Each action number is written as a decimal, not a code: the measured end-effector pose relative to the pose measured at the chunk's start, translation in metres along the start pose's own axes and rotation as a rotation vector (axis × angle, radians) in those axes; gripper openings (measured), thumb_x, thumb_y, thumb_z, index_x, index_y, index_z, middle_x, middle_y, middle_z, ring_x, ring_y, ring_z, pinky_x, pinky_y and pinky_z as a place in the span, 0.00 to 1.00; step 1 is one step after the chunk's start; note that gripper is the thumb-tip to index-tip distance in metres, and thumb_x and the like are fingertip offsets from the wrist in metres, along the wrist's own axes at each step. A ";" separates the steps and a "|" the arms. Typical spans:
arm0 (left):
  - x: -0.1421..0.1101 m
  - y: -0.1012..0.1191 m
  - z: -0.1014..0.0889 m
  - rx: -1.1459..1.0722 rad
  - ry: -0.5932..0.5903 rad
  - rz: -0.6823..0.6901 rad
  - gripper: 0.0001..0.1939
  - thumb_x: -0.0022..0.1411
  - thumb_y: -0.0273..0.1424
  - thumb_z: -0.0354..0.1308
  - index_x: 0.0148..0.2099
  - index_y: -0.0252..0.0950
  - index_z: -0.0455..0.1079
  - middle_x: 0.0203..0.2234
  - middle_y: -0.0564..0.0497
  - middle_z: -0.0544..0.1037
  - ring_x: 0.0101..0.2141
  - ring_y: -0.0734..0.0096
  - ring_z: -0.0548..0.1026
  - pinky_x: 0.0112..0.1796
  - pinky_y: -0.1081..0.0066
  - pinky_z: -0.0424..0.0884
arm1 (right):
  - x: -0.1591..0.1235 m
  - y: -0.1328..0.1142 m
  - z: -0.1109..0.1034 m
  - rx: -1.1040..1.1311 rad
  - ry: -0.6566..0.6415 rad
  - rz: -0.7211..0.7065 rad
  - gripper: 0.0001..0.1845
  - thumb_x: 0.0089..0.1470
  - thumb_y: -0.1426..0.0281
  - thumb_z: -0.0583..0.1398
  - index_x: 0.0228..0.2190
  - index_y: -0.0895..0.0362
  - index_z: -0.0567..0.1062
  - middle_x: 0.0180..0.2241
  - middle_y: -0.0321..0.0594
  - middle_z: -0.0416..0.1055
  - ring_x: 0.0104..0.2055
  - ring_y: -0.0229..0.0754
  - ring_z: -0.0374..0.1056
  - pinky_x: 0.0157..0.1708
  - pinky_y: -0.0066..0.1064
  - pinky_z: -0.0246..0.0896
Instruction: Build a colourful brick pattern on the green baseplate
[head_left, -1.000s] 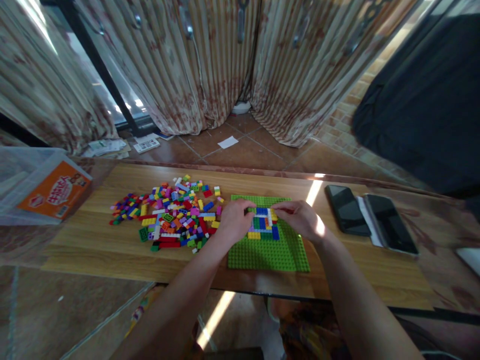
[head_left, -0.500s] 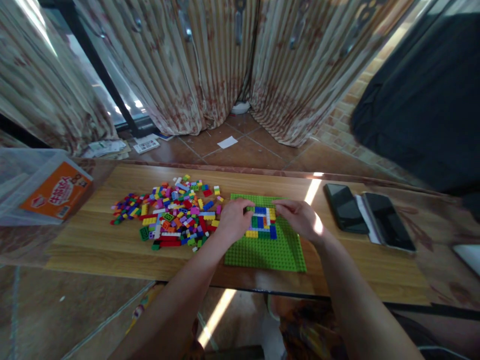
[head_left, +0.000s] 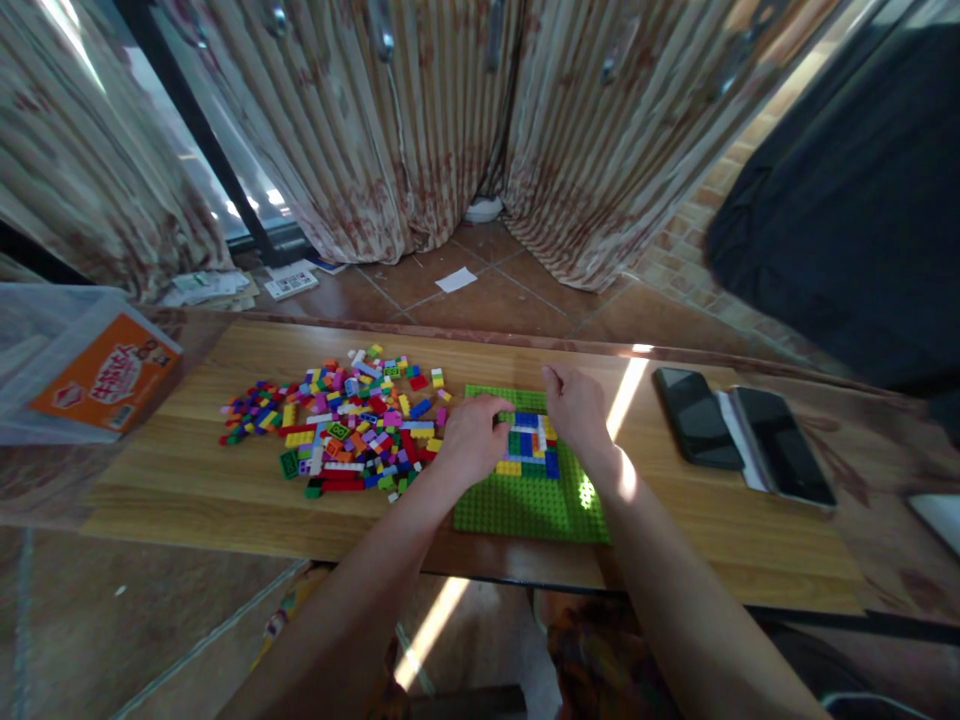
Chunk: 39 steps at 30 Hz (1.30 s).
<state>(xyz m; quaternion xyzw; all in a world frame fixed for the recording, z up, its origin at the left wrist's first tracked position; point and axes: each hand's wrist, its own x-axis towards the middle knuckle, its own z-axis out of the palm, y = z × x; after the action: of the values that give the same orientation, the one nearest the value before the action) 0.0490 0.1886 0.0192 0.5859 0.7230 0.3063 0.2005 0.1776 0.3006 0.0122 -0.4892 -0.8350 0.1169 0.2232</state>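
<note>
A green studded baseplate (head_left: 517,515) lies on the wooden table, and a low build of toy bricks (head_left: 531,445) in blue, white, yellow, green and orange sits on it. My left hand (head_left: 474,438) is at the left side of this build, fingers curled and thumb near the index fingertip. Whatever may lie between those fingertips is too small to make out. Over the back right part of the plate is my right hand (head_left: 579,408), closed, its thumb and index tip together. Its other fingers are tucked away, so any brick in it is hidden.
Left of the plate spreads a pile of loose toy bricks (head_left: 360,430). A clear plastic bin (head_left: 67,345) with an orange label stands at the far left. Two dark phones, one nearer (head_left: 694,415) and one farther right (head_left: 780,440), lie with white paper between them.
My right hand has moved back and left, away from the build's right edge, and its fingers are more curled. My left hand stays beside the build. The view has shifted slightly.
</note>
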 end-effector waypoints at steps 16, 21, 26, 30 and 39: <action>-0.002 0.004 0.002 0.074 0.008 -0.032 0.14 0.59 0.24 0.55 0.46 0.36 0.76 0.44 0.48 0.79 0.46 0.60 0.74 0.51 0.63 0.68 | -0.008 -0.006 0.012 -0.216 -0.060 -0.031 0.24 0.66 0.66 0.40 0.43 0.59 0.74 0.41 0.50 0.75 0.43 0.48 0.69 0.41 0.37 0.59; -0.002 0.003 0.003 0.064 0.003 -0.031 0.14 0.58 0.23 0.56 0.46 0.35 0.76 0.44 0.47 0.79 0.46 0.60 0.74 0.51 0.63 0.68 | -0.005 -0.009 0.010 -0.215 -0.170 -0.016 0.22 0.65 0.68 0.43 0.43 0.58 0.74 0.41 0.51 0.73 0.43 0.48 0.68 0.41 0.37 0.58; -0.002 0.002 0.003 0.056 0.011 -0.019 0.14 0.58 0.22 0.56 0.46 0.34 0.76 0.43 0.47 0.79 0.46 0.60 0.74 0.52 0.62 0.68 | -0.001 -0.009 0.012 -0.122 -0.135 0.006 0.22 0.64 0.67 0.43 0.44 0.58 0.75 0.42 0.52 0.73 0.40 0.50 0.69 0.40 0.40 0.59; -0.002 0.001 0.002 0.035 0.002 -0.015 0.15 0.58 0.22 0.55 0.46 0.34 0.76 0.43 0.46 0.79 0.45 0.61 0.74 0.52 0.62 0.68 | 0.004 0.007 0.010 0.171 0.025 0.116 0.22 0.61 0.65 0.45 0.41 0.59 0.76 0.38 0.49 0.76 0.37 0.46 0.70 0.39 0.38 0.61; -0.003 -0.002 0.000 -0.006 0.011 0.005 0.15 0.57 0.21 0.55 0.46 0.35 0.75 0.43 0.47 0.79 0.45 0.65 0.75 0.52 0.65 0.68 | -0.011 0.035 -0.014 0.445 0.063 0.264 0.23 0.56 0.55 0.52 0.40 0.59 0.77 0.31 0.43 0.76 0.26 0.39 0.67 0.27 0.31 0.61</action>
<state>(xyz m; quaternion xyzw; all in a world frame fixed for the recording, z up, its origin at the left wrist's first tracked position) 0.0481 0.1855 0.0181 0.5856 0.7216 0.3122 0.1972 0.2156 0.3078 0.0073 -0.5363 -0.7102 0.3107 0.3339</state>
